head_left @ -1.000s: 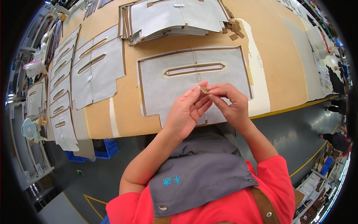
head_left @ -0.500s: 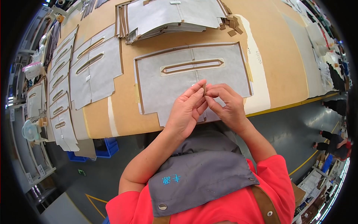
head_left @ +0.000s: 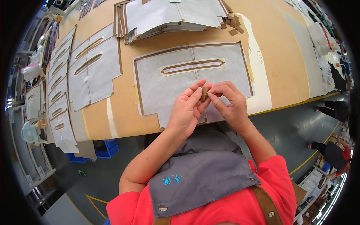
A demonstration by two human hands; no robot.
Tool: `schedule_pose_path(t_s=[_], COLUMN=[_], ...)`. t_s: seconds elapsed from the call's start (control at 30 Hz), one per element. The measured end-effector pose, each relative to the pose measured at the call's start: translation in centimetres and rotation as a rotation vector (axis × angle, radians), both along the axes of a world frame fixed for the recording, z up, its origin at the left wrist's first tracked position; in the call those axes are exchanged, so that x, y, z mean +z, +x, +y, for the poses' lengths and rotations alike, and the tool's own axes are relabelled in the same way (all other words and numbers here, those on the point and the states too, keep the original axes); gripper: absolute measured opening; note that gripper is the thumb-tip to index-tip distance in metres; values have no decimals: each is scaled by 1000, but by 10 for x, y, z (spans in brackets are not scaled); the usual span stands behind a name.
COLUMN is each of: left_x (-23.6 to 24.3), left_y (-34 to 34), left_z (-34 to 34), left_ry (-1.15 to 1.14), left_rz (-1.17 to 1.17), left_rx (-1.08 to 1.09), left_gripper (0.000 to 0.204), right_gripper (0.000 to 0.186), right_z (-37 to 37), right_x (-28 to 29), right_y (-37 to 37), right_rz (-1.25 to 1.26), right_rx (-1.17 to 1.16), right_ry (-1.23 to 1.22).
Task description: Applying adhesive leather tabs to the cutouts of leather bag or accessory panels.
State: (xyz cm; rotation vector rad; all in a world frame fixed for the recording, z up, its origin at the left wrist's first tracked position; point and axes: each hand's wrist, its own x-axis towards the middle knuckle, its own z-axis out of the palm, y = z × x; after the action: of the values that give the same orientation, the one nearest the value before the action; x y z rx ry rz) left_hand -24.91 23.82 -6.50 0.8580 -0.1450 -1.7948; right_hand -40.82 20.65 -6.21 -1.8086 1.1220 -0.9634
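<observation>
Standing at the table [head_left: 288, 73], a person in a red top and grey apron brings both hands close together over a wide, flat grey panel [head_left: 161, 88] with brown edging and a long, brown-rimmed slot. Between the hands, above the panel's near half, is a small brown piece [head_left: 204, 94], squarish and thin. The left hand [head_left: 186, 112] pinches it between thumb and fingers, palm partly turned up. The right hand [head_left: 231, 104] has its thumb and forefinger nearly meeting at the piece's right edge; from where I stand I cannot tell whether they grip it. The piece looks very light and fairly firm, likely to bend a little rather than break, and not slippery; fingertips on opposite edges should suit it best. The panel below seems light and floppy, easiest to lift by its bound borders. Farther back, more loose brown pieces [head_left: 235, 24] lie heaped directly on the table, beside a tall stack of similar panels [head_left: 161, 15]. As for containers, an open blue bin [head_left: 111, 150] sits below the table's near edge, its dark inside unreadable, and a translucent bluish tub [head_left: 29, 132] stands at far left, contents unclear.
</observation>
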Motion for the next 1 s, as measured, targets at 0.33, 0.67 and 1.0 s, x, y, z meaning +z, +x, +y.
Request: schedule_pose_path(t_s=[0.33, 0.67, 1.0], left_x=[0, -2, -3], left_y=[-3, -5, -6], left_z=[-2, -1, -10], left_ry=[-59, -114, 15], left_rz=[-47, -73, 240], left_rx=[14, -21, 25], left_gripper=[36, 34, 29], right_gripper=[12, 17, 8], right_z=[-4, -7, -9], right_x=[-2, -8, 6], right_y=[-5, -10, -6], right_rz=[-211, -359, -61], right_rx=[-6, 19, -1], right_ry=[476, 661, 148])
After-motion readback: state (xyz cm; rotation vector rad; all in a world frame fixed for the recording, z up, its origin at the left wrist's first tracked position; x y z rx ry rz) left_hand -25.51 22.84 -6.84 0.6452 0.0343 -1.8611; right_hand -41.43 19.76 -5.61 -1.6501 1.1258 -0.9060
